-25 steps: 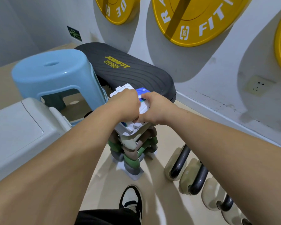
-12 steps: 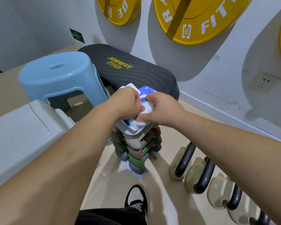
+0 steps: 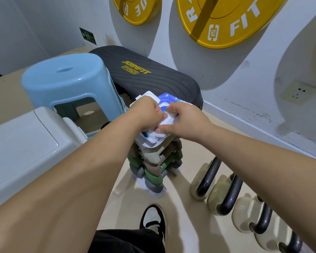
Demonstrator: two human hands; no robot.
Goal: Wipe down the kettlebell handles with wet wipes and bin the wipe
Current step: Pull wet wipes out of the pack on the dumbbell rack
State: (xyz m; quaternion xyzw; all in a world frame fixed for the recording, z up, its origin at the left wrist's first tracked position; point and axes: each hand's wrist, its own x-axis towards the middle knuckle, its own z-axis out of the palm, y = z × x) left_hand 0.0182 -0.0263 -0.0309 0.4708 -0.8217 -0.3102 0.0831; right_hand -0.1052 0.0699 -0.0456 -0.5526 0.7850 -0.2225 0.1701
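Bare beige floor (image 3: 186, 187) lies open between the stacked green, brown and grey dumbbell rack (image 3: 154, 165) and the row of cream kettlebells with black handles (image 3: 224, 190) on the right. Left, a white lidded bin (image 3: 26, 147) and light-blue plastic stool (image 3: 67, 83) crowd close; a black ribbed step platform (image 3: 153, 77) blocks the far side.

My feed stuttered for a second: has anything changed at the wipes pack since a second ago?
Little changed. Both hands stay on the wet wipes pack atop the dumbbell stack: the left hand holds the peeled flap, the right hand has shifted its fingers at the opening. No wipe is clearly out. The kettlebells and bin lie untouched; the view only shifted slightly.
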